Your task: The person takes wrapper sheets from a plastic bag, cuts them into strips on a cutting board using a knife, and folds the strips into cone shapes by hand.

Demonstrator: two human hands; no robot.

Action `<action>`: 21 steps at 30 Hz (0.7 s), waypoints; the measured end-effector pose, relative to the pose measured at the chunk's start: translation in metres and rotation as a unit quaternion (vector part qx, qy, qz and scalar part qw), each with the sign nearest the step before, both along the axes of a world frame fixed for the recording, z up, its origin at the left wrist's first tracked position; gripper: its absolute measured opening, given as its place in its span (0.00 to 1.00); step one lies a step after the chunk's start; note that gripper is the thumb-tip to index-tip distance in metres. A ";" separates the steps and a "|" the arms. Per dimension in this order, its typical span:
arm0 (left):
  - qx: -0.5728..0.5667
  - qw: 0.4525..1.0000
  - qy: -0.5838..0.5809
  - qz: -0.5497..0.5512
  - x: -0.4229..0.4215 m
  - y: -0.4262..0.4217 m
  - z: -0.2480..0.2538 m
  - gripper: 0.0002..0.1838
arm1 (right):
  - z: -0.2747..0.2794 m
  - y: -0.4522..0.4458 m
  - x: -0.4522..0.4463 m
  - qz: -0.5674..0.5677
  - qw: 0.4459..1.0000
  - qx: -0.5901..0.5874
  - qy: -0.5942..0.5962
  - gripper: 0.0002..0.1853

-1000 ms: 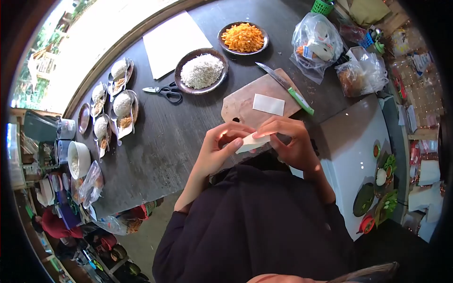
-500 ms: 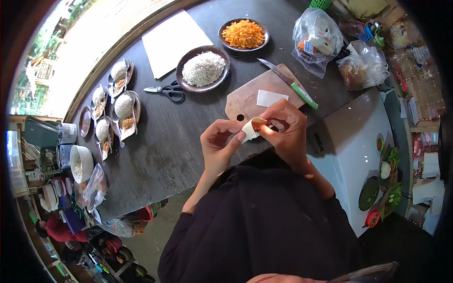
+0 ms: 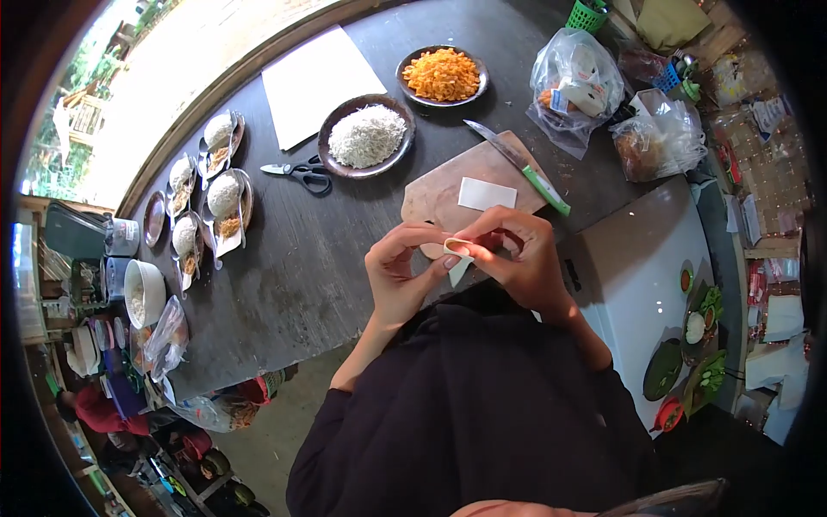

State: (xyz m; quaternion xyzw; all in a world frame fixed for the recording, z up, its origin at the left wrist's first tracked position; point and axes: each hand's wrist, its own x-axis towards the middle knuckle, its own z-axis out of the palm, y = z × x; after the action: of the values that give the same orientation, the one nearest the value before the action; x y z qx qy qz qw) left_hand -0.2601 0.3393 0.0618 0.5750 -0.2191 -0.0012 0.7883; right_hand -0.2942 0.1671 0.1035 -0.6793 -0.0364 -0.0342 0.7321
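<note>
A small pale sheet (image 3: 460, 268) is curled into a loop, its tail hanging down. My left hand (image 3: 405, 267) pinches its left side between thumb and fingers. On the other side my right hand (image 3: 515, 255) grips the curled upper part. Both hands are just off the near edge of a wooden cutting board (image 3: 431, 195). A flat white rectangular piece (image 3: 488, 194) lies on the board, beside a green-handled knife (image 3: 544, 189). Behind are a bowl of white shreds (image 3: 367, 136) and a plate of orange pieces (image 3: 442, 75).
Black scissors (image 3: 310, 177) and a white paper sheet (image 3: 320, 86) lie to the left. Several small plates of food stand farther left, near a white bowl (image 3: 145, 293). Plastic bags (image 3: 577, 82) are at the back right. A person in red (image 3: 103, 409) is at the lower left.
The pale sheet has gone from nearly flat to a tighter curled loop with a hanging tail. My hands have shifted around it, staying close together.
</note>
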 end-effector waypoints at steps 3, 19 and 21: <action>0.018 0.999 -0.046 0.004 0.004 -0.013 0.007 0.14 | 0.009 -0.019 -0.004 0.010 1.000 -0.007 -0.023 0.04; 0.055 0.992 -0.075 0.081 -0.011 -0.097 0.034 0.09 | 0.014 -0.105 -0.010 0.040 0.997 0.028 -0.065 0.06; 0.059 0.989 -0.091 0.102 -0.012 -0.106 0.033 0.09 | 0.011 -0.114 -0.007 0.044 0.996 0.023 -0.077 0.06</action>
State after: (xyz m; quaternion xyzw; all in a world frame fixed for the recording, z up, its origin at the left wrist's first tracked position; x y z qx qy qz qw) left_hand -0.2725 0.2331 0.0951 0.6373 -0.2298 0.1182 0.7260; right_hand -0.3017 0.0535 0.1141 -0.6555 -0.1217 -0.0544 0.7433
